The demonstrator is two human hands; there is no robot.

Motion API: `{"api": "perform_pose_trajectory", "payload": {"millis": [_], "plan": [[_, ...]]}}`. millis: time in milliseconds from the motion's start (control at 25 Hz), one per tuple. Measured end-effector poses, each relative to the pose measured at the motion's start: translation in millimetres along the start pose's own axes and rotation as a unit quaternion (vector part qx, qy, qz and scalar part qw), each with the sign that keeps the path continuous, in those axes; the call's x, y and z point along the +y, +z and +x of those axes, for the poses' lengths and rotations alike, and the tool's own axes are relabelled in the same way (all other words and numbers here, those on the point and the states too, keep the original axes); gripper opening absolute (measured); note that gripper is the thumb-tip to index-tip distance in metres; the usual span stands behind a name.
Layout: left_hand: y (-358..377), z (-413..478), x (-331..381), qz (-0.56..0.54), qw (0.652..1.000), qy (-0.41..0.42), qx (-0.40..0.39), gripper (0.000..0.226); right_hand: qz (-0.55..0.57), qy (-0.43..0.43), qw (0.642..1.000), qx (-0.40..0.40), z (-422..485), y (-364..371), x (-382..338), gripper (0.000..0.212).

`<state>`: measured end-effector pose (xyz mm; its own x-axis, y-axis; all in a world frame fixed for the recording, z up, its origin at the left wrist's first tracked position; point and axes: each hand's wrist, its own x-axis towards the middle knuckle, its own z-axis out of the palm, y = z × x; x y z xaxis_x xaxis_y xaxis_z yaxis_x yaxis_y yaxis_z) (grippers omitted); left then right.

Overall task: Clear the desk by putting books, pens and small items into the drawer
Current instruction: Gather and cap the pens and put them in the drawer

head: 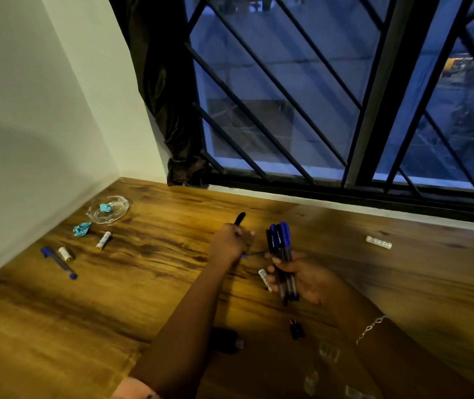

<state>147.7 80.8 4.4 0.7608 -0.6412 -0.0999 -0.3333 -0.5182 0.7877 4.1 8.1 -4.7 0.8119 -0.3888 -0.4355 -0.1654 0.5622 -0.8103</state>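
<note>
**Pens in both my hands**

My right hand (302, 275) grips a bundle of blue pens (280, 249) over the desk (402, 283). Just left of it, slightly farther, my left hand (231, 243) is closed around a black pen (240, 218). Far left lies another blue pen (58, 262), well apart from both hands.

Blue-capped pens (280, 254) — brown wood-grain desk (143, 283) — turquoise wrapper (81, 228).

1. The left hand (230, 243) hides most of a black pen (240, 218).
2. A dark object (225, 339), lower middle, lies blurred, half under the forearm (189, 321).
3. Small clear pieces (329, 352), lower right, are too blurred to identify.
</note>
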Motion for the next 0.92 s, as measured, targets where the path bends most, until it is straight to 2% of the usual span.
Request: {"api": "perform_pose_trajectory", "payload": {"millis": [40, 120, 200, 320, 400, 480, 560, 640, 760, 920], "plan": [[-2, 11, -2, 0.092, 0.994, -0.006, 0.054, 0.025, -0.003, -0.003, 1.000, 0.003, 1, -4, -2, 0.016], [-3, 25, -5, 0.214, 0.973, -0.021, 0.081, 0.032, -0.023, -0.007, 0.999, 0.021, 3, -11, -5, 0.018], [0, 35, -10, 0.251, 0.966, -0.036, 0.057, 0.033, -0.037, -0.009, 0.999, 0.035, 5, -17, -8, 0.019], [2, 41, -16, 0.251, 0.965, -0.040, 0.058, 0.027, -0.036, -0.005, 0.998, 0.044, 10, -23, -11, 0.020], [1, 41, -18, 0.222, 0.971, -0.038, 0.076, 0.026, -0.039, -0.001, 0.998, 0.047, 12, -22, -10, 0.019], [4, 39, -21, 0.141, 0.985, -0.027, 0.100, 0.025, -0.021, 0.001, 0.999, 0.049, 16, -17, -10, 0.019], [9, 37, -25, -0.012, 0.996, 0.003, 0.090, 0.024, 0.019, 0.001, 0.998, 0.052, 24, -10, -10, 0.019], [14, 29, -27, -0.140, 0.989, 0.020, 0.038, 0.038, 0.059, -0.003, 0.996, 0.061, 34, -3, -12, 0.017], [13, 16, -23, -0.176, 0.982, 0.035, -0.057, 0.029, 0.109, -0.017, 0.991, 0.079, 47, 8, -14, 0.014], [3, 10, -24, -0.137, 0.985, 0.050, -0.095, 0.019, 0.130, -0.019, 0.990, 0.050, 60, 25, -5, 0.017]]}}
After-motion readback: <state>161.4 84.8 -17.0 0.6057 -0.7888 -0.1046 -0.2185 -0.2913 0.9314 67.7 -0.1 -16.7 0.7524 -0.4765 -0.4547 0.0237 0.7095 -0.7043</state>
